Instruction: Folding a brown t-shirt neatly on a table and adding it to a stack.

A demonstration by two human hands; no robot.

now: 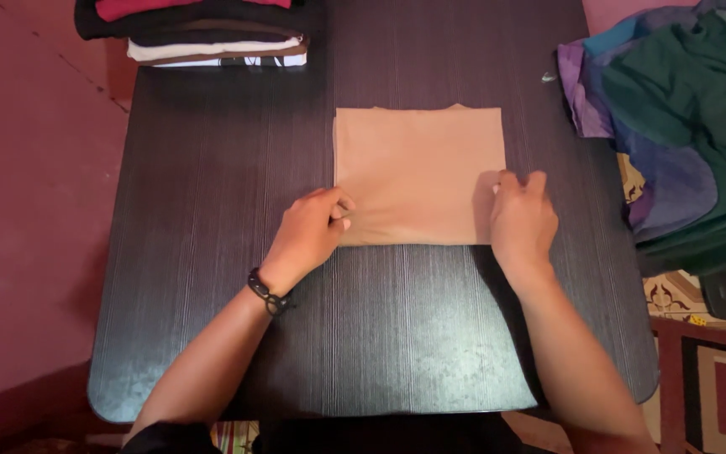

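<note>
Dark wood-grain is covering the desk, which is standing against reddish walls and floor, with a patterned rug showing at the lower right corner.

Seen from the head camera, a folded tan garment is lying flat as a neat rectangle on the far half of the desk, directly ahead of both sets of fingers. The left hand, wearing a black braided bracelet at the wrist, is resting at the garment's near left corner; its fingers are curling inward and pinching the cloth edge there. The right hand is sitting at the near right corner, its fingers bending over the right edge and gripping the fabric. Between the two sets of fingers the garment's near edge is running straight and flat.

Well beyond the left fingers, at the far left corner of the desk, a stack of folded clothes is sitting. Off to the right of the right fingers, past the desk edge, a loose heap of green, blue and purple clothes is lying.
</note>
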